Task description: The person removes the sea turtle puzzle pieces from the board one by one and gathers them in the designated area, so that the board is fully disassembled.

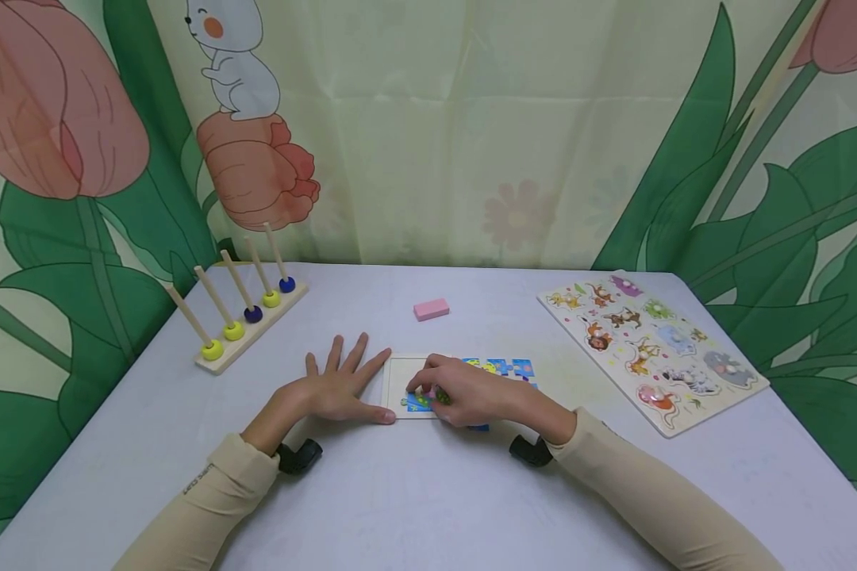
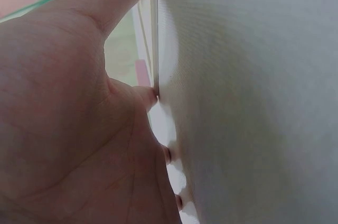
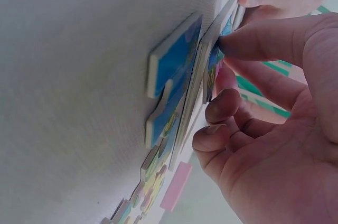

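Observation:
A shallow white puzzle tray lies on the table between the two hands. Spread flat at its left side, my left hand touches the tray's edge with thumb and index fingertip. My right hand reaches over the tray from the right, and its thumb and fingers pinch a jigsaw piece low over the tray floor. Blue and green jigsaw pieces show in the tray's lower left corner, partly hidden by the right fingers. Beside the tray, in the right wrist view, lie loose blue pieces.
More jigsaw pieces lie right of the tray, partly behind the right hand. A pink block sits beyond the tray. At left stands a wooden peg stand with yellow and blue beads; at right lies an animal knob-puzzle board.

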The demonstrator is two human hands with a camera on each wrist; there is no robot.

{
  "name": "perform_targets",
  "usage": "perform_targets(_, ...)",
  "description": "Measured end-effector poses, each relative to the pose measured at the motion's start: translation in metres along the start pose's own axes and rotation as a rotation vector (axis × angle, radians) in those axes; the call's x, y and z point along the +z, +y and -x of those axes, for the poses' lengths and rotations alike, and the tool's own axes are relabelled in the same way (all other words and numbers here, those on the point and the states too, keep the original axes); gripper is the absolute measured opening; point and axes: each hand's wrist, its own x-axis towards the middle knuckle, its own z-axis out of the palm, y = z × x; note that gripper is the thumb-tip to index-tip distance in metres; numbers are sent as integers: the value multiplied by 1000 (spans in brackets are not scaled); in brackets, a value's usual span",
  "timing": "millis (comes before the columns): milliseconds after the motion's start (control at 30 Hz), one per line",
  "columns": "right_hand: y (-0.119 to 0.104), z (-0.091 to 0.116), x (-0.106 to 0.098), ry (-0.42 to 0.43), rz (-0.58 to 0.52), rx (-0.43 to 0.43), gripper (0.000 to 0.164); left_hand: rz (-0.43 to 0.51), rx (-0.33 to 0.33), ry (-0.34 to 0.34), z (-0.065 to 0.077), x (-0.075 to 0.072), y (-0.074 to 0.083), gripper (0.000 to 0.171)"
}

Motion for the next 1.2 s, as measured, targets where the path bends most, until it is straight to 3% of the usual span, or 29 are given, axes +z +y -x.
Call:
perform_targets(300, 1, -1, 0, 2, -9, 4, 35, 27, 1, -7, 2, -2, 2, 119)
perform_targets(633, 3, 2, 2, 21, -3, -1, 36, -2, -3, -17, -2, 0, -1, 120)
perform_targets(1200, -3, -3, -3, -19, 17, 14, 40, 31, 8, -5, 3, -3, 2, 118)
